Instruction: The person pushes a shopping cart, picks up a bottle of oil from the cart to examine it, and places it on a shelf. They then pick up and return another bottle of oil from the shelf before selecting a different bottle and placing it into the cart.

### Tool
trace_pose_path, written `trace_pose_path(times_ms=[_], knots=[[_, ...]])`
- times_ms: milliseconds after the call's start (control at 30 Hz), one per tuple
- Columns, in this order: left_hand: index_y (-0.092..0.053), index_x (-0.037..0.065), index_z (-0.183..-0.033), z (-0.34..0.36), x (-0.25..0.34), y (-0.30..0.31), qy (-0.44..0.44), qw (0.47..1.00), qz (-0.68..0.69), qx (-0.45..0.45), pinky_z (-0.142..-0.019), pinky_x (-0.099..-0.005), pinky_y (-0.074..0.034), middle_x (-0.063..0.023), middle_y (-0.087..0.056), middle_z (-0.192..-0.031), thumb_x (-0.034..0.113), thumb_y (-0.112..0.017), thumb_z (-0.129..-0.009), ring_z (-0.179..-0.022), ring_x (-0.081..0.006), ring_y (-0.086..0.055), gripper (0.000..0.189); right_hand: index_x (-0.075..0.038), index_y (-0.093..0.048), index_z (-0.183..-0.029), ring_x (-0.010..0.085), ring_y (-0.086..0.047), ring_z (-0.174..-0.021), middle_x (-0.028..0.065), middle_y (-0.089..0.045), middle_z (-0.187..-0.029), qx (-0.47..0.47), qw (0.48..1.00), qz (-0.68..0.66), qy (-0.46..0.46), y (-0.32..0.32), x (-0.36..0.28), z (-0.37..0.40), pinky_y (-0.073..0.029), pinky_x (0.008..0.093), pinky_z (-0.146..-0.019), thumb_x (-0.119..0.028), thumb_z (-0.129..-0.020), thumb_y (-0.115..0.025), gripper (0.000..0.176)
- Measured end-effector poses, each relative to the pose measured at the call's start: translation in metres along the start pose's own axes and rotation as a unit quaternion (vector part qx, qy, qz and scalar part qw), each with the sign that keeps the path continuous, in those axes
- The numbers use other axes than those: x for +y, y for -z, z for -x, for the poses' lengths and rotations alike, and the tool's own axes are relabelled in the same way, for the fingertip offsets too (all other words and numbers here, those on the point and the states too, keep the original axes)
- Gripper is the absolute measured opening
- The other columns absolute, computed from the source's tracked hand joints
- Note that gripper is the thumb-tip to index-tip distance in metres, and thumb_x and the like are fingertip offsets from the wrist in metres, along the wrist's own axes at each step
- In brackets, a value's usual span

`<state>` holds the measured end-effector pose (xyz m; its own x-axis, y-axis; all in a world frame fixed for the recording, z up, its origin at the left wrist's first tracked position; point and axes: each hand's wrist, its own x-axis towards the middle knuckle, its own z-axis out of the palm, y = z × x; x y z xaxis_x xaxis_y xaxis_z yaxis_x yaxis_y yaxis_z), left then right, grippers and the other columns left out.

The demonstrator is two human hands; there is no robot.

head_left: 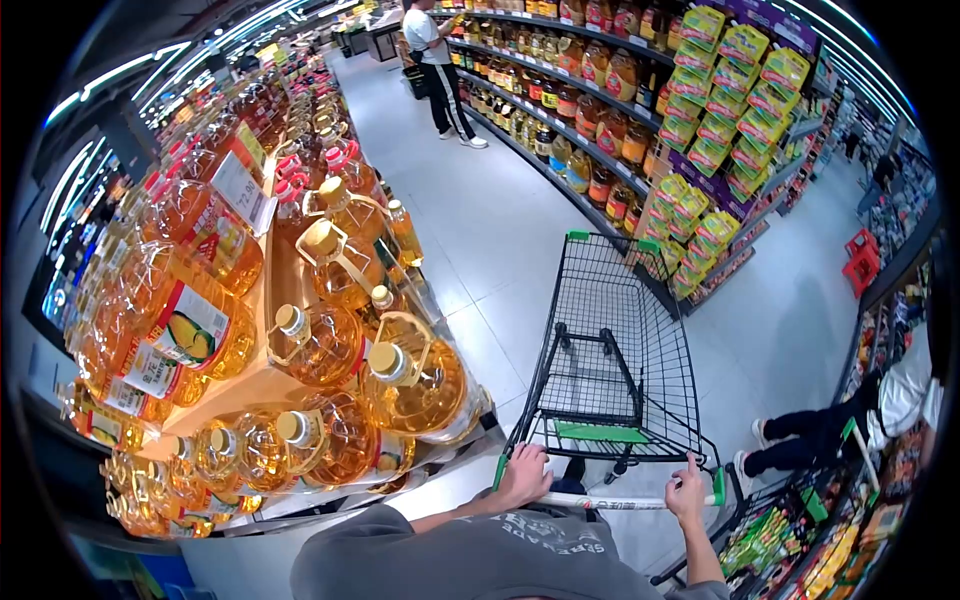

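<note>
A black wire shopping cart (610, 380) with green corner pieces stands in front of me. No goods show inside its basket. My left hand (525, 476) lies over the left end of the pale handle bar (625, 503), its fingers bent over it. At the right end, my right hand (686, 492) curls around the bar, with the index finger pointing forward. Close to the cart's left side, large bottles of golden cooking oil (425, 378) with yellowish caps and carry handles crowd a display.
Shelves of oil bottles (600, 125) line the aisle's far right side, ending in a rack of green-and-yellow packs (735, 75). A person (437, 70) stands beside the shelves. At right, another person (830, 425) stands by a second cart. A red basket (860, 262) sits farther back.
</note>
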<state>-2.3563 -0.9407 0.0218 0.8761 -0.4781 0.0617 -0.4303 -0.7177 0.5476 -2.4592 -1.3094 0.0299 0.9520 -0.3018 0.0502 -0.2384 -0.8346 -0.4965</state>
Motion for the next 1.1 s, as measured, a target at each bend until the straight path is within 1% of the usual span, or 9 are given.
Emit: trace_pose_path(times_ms=[100, 133, 400, 433, 500, 733, 833, 900, 1100], knots=[[-0.063, -0.001, -0.101, -0.023, 0.016, -0.013, 0.029, 1.000, 0.001, 0.005, -0.111, -0.0475, -0.030, -0.0162, -0.057, -0.119, 0.023, -0.065, -0.081, -0.120, -0.0304, -0.049, 0.031, 0.001, -0.066, -0.076, 0.0298, -0.067, -0.061, 0.0271, -0.051, -0.137, -0.012, 1.000, -0.007, 0.028, 0.012, 0.017, -0.046, -0.055, 0.0390, -0.064, -0.010, -0.071, -0.060, 0.014], [-0.063, -0.001, -0.101, -0.033, 0.020, -0.016, 0.034, 0.999, -0.002, 0.010, -0.111, -0.0475, -0.030, -0.0162, -0.057, -0.119, 0.023, -0.065, -0.081, -0.120, -0.0304, -0.049, 0.031, 0.000, -0.068, -0.078, 0.0309, -0.068, -0.065, 0.0211, -0.052, -0.138, -0.024, 1.000, -0.013, 0.005, 0.012, 0.027, -0.061, -0.055, 0.0435, -0.068, -0.013, -0.070, -0.061, 0.016], [-0.063, 0.002, -0.099, -0.102, 0.046, -0.042, 0.101, 0.993, 0.014, 0.054, -0.110, -0.0505, -0.029, -0.0159, -0.058, -0.118, 0.024, -0.065, -0.081, -0.120, -0.0311, -0.050, 0.028, -0.002, -0.070, -0.081, 0.0348, -0.068, -0.072, 0.0160, -0.053, -0.139, -0.049, 0.998, -0.006, 0.049, 0.019, 0.062, -0.188, -0.054, 0.0456, -0.070, -0.015, -0.070, -0.063, 0.019], [-0.064, 0.002, -0.099, -0.112, 0.044, -0.044, 0.104, 0.993, 0.009, 0.056, -0.110, -0.0503, -0.030, -0.0158, -0.058, -0.117, 0.024, -0.065, -0.081, -0.119, -0.0309, -0.051, 0.029, -0.002, -0.070, -0.081, 0.0348, -0.068, -0.072, 0.0160, -0.053, -0.139, -0.052, 0.997, -0.008, 0.051, 0.015, 0.066, -0.203, -0.054, 0.0456, -0.070, -0.015, -0.070, -0.063, 0.019], [-0.065, 0.001, -0.098, -0.130, 0.042, -0.047, 0.117, 0.991, -0.007, 0.065, -0.110, -0.0484, -0.030, -0.0155, -0.060, -0.114, 0.026, -0.066, -0.081, -0.117, -0.0301, -0.052, 0.030, 0.000, -0.069, -0.080, 0.0301, -0.068, -0.064, 0.0185, -0.056, -0.135, -0.039, 0.994, 0.002, 0.100, 0.013, 0.069, -0.233, -0.055, 0.0419, -0.067, -0.012, -0.071, -0.061, 0.017], [-0.065, -0.001, -0.100, -0.192, 0.025, -0.035, 0.148, 0.984, -0.005, 0.099, -0.110, -0.0473, -0.030, -0.0166, -0.061, -0.113, 0.026, -0.064, -0.081, -0.116, -0.0313, -0.053, 0.032, -0.001, -0.070, -0.082, 0.0312, -0.069, -0.070, 0.0145, -0.057, -0.135, -0.049, 0.991, 0.005, 0.127, -0.001, 0.048, -0.325, -0.054, 0.0431, -0.071, -0.016, -0.072, -0.062, 0.019], [-0.067, 0.000, -0.096, -0.220, 0.010, -0.025, 0.168, 0.980, -0.013, 0.105, -0.107, -0.0465, -0.033, -0.0159, -0.063, -0.109, 0.026, -0.064, -0.080, -0.113, -0.0302, -0.054, 0.030, -0.002, -0.070, -0.081, 0.0313, -0.069, -0.070, 0.0147, -0.057, -0.134, -0.056, 0.988, 0.009, 0.144, -0.005, 0.030, -0.362, -0.054, 0.0428, -0.071, -0.017, -0.073, -0.063, 0.019], [-0.067, 0.002, -0.094, -0.239, -0.002, -0.020, 0.179, 0.977, -0.033, 0.111, -0.106, -0.0443, -0.034, -0.0145, -0.063, -0.105, 0.027, -0.065, -0.080, -0.111, -0.0289, -0.055, 0.029, -0.003, -0.071, -0.082, 0.0389, -0.067, -0.083, 0.0139, -0.058, -0.134, -0.072, 0.988, -0.011, 0.133, -0.010, 0.015, -0.385, -0.054, 0.0466, -0.076, -0.019, -0.073, -0.063, 0.020], [-0.067, 0.000, -0.093, -0.288, -0.042, -0.001, 0.193, 0.970, -0.027, 0.148, -0.107, -0.0449, -0.033, -0.0160, -0.063, -0.105, 0.025, -0.065, -0.079, -0.109, -0.0305, -0.056, 0.029, -0.003, -0.071, -0.081, 0.0383, -0.067, -0.084, 0.0136, -0.059, -0.132, -0.084, 0.983, -0.007, 0.162, -0.035, -0.017, -0.460, -0.054, 0.0457, -0.077, -0.019, -0.071, -0.063, 0.020]])
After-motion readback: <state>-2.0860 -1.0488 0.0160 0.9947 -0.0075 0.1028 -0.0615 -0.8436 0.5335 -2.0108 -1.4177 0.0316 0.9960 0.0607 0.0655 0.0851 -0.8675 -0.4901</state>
